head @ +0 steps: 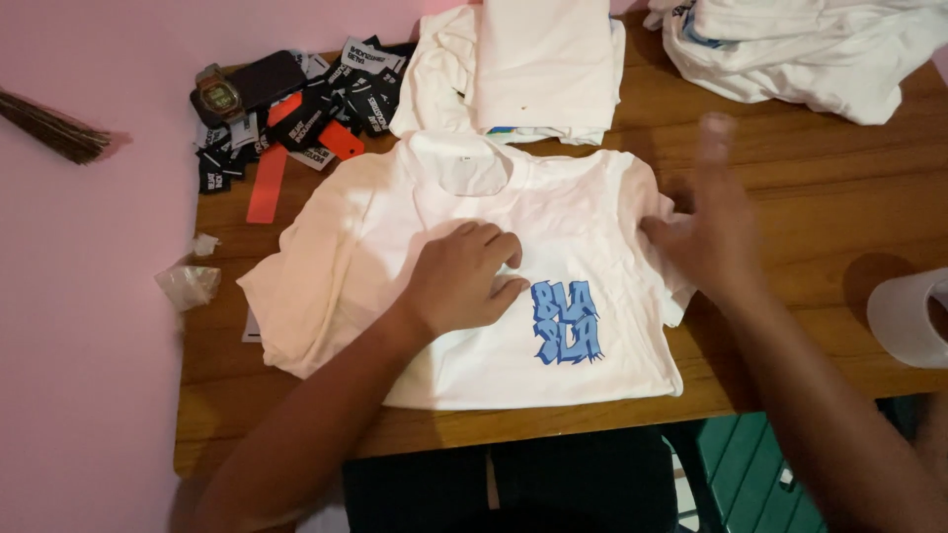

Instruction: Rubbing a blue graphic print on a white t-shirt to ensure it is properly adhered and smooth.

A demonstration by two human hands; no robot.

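1. The wooden table [849, 212] carries everything. Work across its middle and near edge, where there is room to keep the cloth flat.
2. The white T-shirt [395, 212] with a blue print lies spread face up at the middle of the near edge, collar toward the far edge. Judged from this, the step in hand is smoothing and folding it.
3. The left hand [464, 276] rests palm down on the chest area, fingers loosely curled, gripping nothing. Keep it pressing as an anchor so the cloth does not slide.
4. The right hand [706, 237] is blurred at the shirt's right sleeve; whether it pinches cloth cannot be told. Fold in along a straight line, without dragging wrinkles.
5. Folded white shirts [543, 59] sit at the far edge.
6. Black tags [360, 84] lie in the far left corner, well apart.
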